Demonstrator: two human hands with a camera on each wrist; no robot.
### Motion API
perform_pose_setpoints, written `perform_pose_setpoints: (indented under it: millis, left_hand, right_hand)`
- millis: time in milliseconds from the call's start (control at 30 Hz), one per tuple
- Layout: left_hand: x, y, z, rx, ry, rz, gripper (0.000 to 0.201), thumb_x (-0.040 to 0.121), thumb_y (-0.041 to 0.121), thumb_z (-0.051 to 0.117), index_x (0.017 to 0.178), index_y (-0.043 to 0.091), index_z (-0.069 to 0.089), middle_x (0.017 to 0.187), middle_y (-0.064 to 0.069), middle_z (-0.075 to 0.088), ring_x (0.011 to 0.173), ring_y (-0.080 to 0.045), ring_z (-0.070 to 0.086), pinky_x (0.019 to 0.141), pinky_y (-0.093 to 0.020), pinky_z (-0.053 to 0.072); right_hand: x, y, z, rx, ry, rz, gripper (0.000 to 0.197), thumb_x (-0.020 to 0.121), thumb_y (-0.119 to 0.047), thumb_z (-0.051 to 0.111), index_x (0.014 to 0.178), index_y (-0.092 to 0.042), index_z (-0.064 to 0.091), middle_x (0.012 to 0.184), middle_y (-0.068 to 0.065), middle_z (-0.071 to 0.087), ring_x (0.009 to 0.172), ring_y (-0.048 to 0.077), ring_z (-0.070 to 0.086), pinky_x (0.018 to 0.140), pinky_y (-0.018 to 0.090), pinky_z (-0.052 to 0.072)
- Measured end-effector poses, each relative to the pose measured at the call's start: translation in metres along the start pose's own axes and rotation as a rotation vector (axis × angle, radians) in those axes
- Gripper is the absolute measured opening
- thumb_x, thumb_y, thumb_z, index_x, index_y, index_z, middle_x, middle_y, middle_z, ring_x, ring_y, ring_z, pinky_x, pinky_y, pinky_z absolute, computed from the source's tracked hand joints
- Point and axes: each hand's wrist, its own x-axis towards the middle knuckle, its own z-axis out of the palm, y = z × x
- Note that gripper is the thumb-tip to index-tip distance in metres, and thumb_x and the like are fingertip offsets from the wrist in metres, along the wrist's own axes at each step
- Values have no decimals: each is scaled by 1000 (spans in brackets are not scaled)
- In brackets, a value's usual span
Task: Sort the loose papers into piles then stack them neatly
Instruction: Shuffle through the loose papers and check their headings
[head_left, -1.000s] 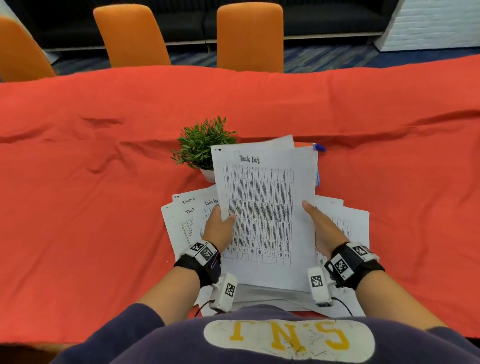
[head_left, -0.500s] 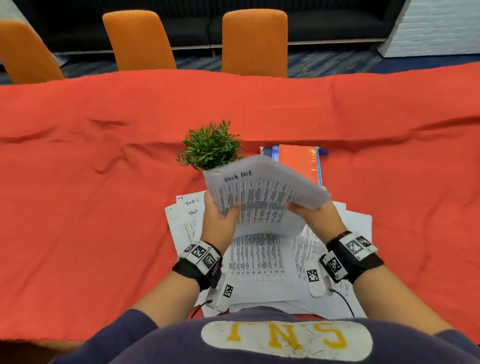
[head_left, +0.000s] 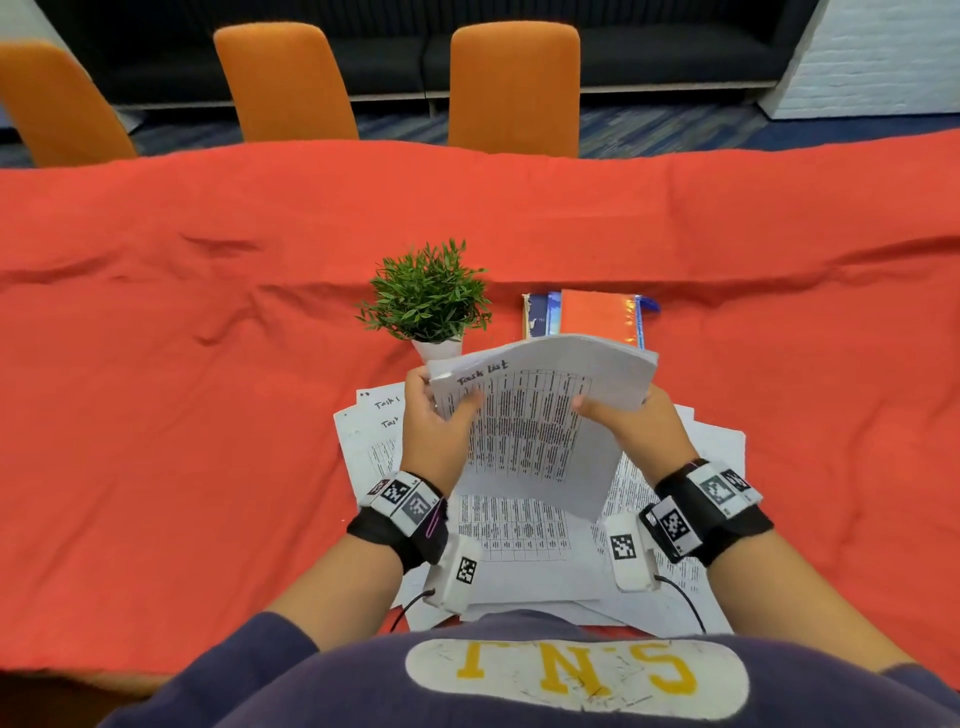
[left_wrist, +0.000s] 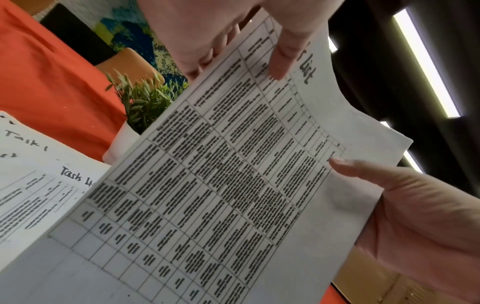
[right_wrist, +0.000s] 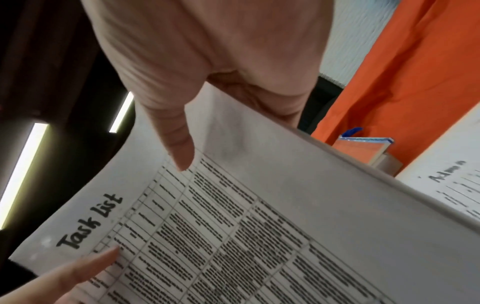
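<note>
Head view: at frame centre the left hand (head_left: 434, 431) and right hand (head_left: 636, 431) lift a bundle of "Task list" sheets (head_left: 540, 410) off the table, thumbs on the printed face, the other fingers hidden behind; its top edge curls away. This looks like the gathering step. Next the bundle wants squaring and a pile of its own. More loose papers (head_left: 363, 441) lie fanned beneath on the orange tablecloth (head_left: 182, 389). A potted plant (head_left: 428, 301) and notebooks (head_left: 592, 317) stand just above, crowding any far-side pile.

Left wrist view: the left thumb (left_wrist: 283, 55), upper centre, presses the sheet; the right thumb (left_wrist: 363, 168) pins its right edge.

Right wrist view: another sheet (right_wrist: 451, 185) lies at far right, its heading blurred.
</note>
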Motion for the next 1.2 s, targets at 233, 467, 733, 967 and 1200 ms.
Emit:
perform_pose_setpoints:
  millis: [233, 467, 733, 967, 1200]
  left_hand:
    - [7, 14, 8, -44, -1, -34, 25, 93, 9, 56, 115, 21, 56, 113, 0, 68, 107, -16, 64, 98, -43, 50]
    - [31, 42, -16, -379, 77, -19, 30, 91, -2, 54, 109, 22, 59, 109, -2, 69, 99, -15, 67, 80, -30, 55]
    - [24, 39, -10, -89, 233, 229, 45, 90, -6, 49, 97, 30, 24, 103, -13, 52, 80, -10, 59, 67, -23, 46]
    - [22, 32, -13, 85, 241, 337, 35, 93, 9, 43, 101, 41, 30, 104, -14, 51, 82, -25, 54, 66, -43, 46]
    - [26, 28, -23, 246, 225, 324, 22, 91, 27, 48, 109, 39, 47, 110, -5, 53, 98, -30, 57, 85, -53, 49]
  right_hand:
    - [5, 18, -5, 92, 22, 60, 29, 76, -2, 73, 102, -14, 69, 102, 4, 74, 93, 20, 70, 81, 35, 55]
    - [2, 56, -37, 42, -36, 226, 42, 60, -24, 85, 97, -8, 72, 100, 12, 74, 90, 32, 68, 82, 41, 52]
    - [1, 58, -31, 156, -37, 234, 30, 76, 0, 72, 104, -9, 70, 99, 10, 74, 82, 25, 69, 69, 33, 56]
    - [-1, 60, -29, 227, -18, 278, 31, 74, 1, 70, 105, -5, 67, 99, 11, 71, 84, 29, 65, 72, 38, 54]
    - [-1, 70, -33, 227, -77, 313, 80, 33, -35, 94, 105, -9, 69, 101, 9, 74, 89, 29, 67, 73, 40, 54]
